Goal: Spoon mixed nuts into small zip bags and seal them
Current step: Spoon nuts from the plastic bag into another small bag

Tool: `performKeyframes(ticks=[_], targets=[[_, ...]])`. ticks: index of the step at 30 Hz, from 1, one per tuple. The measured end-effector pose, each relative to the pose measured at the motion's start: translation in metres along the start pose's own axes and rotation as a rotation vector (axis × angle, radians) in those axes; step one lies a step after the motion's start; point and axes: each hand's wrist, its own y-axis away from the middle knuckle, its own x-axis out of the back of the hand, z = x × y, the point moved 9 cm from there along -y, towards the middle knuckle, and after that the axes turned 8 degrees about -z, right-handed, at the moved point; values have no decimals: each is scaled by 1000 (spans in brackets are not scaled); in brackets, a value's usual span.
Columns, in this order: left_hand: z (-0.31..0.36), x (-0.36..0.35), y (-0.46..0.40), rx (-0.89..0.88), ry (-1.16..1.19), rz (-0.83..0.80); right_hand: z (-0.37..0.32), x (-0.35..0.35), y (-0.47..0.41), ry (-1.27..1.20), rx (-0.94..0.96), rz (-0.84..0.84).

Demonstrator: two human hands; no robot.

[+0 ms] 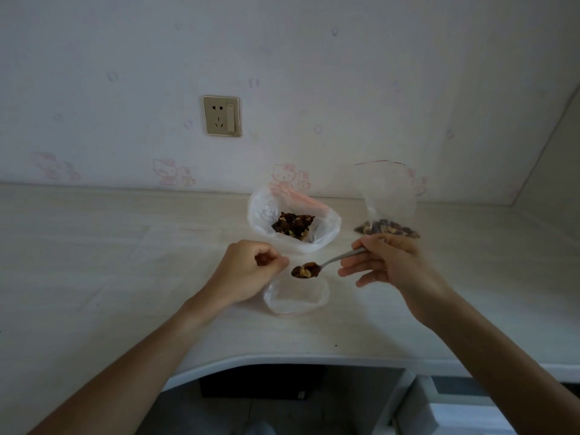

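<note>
Partly, left hand (248, 271) hides the small bag's (296, 298) held rim.

Nut-loaded spoon (306, 270) above open small zip bag (296, 296), supply bag of nuts (293, 226) behind

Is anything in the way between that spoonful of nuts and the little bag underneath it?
Nothing visible. The spoon hangs just above the small bag, whose mouth the left hand holds open.
</note>
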Motion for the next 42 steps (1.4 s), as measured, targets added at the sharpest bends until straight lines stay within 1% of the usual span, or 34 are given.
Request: performKeyframes(ticks=[2,3,5,8,9,11,13,15,18,19,22,25,27,29,31,33,35,37,39,42], targets=[[1,-1,0,-8,-7,-5,-6,-4,7,106,68,-12],[1,-1,-1,-9,-10,-3,-12,-8,10,187,131,-25],[1,1,-2,0,-3,-1,-26,-17,19,401,282,-66],[0,3,-5,6,7,-7,-40,-32,34,737,457,-128],[0,3,-5,6,6,-9,-44,-35,39,807,514,-135],[-1,3,-6,5,8,-13,-52,-38,43,845,592,-135],[-1,2,-6,6,15,-14,-55,-35,38,793,606,-118],[-2,3,-6,13,29,-2,-52,-28,27,653,558,-69],[-3,7,-6,25,31,44,-37,-11,2,248,387,25],[-4,8,-7,26,36,54,-30,-6,-6,147,322,64],[-4,8,-7,29,58,72,-11,3,-33,-56,177,135],[-6,11,-7,41,81,95,1,9,-60,-178,116,181],[-9,17,-6,56,111,139,11,9,-74,-200,91,216],[-14,30,-4,89,127,246,21,8,-83,-189,95,237],[-23,43,-2,153,135,374,26,7,-88,-158,123,245],[-32,51,-4,243,146,456,25,8,-90,-93,169,244],[-39,50,-15,321,166,426,23,7,-92,-43,186,246],[-41,42,-29,369,154,327,23,3,-93,-11,184,233],[-40,35,-43,392,158,264,23,-3,-94,52,198,198],[-34,34,-58,379,164,249,26,-13,-94,105,201,149]])
